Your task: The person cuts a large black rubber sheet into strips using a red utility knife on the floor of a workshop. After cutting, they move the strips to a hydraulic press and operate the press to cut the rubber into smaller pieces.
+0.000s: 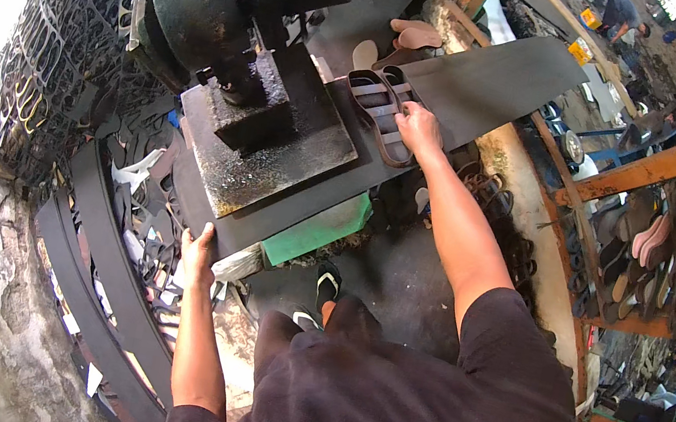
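Note:
My right hand (421, 132) is closed on the near rim of a sole-shaped cutting die (370, 90), a double metal outline with crossbars. The die lies on a long black sheet (496, 81), beside the metal plate of a dark press (199, 1). The sheet runs from the far right, under the press plate (322, 149), toward the lower left. There my left hand (199, 257) grips its near edge, thumb up and fingers partly hidden.
Sole-shaped cut pieces (414, 36) lie behind the die. Cut-out black webbing (72, 28) is heaped at the left, above long strips (116, 262) and scraps. A green sheet (321, 231) hangs below the press. Soles (654, 240) fill a wooden rack at right; another person (623, 17) is far off.

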A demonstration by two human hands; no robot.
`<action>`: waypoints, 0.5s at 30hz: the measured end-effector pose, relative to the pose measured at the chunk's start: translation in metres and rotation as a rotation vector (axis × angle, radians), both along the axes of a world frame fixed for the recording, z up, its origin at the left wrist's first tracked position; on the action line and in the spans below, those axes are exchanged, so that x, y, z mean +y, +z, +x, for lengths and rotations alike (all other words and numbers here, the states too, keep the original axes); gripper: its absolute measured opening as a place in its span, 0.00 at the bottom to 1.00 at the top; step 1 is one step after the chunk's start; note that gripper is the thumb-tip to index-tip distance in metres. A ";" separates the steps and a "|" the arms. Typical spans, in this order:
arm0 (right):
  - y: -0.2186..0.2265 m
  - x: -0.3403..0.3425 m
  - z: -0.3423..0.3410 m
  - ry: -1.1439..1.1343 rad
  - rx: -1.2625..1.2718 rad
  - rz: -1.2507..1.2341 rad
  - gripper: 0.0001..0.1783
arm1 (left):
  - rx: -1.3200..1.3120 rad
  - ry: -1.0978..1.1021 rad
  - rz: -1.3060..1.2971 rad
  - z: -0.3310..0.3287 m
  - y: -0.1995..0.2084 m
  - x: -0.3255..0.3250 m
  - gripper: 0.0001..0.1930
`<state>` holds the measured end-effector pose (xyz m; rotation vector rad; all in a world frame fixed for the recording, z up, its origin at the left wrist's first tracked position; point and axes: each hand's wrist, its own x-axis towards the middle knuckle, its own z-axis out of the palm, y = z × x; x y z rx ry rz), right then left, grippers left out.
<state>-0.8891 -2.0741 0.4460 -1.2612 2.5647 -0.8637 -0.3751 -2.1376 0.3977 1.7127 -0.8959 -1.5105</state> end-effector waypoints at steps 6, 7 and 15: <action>-0.036 0.003 0.076 0.074 0.298 0.033 0.24 | 0.465 -0.007 0.020 0.048 0.017 -0.040 0.23; -0.035 0.001 0.070 0.050 0.281 0.120 0.22 | 0.389 -0.013 -0.015 0.045 0.014 -0.057 0.21; 0.101 0.082 0.188 0.071 -0.047 -0.163 0.21 | 0.374 -0.137 0.131 0.054 -0.005 -0.054 0.11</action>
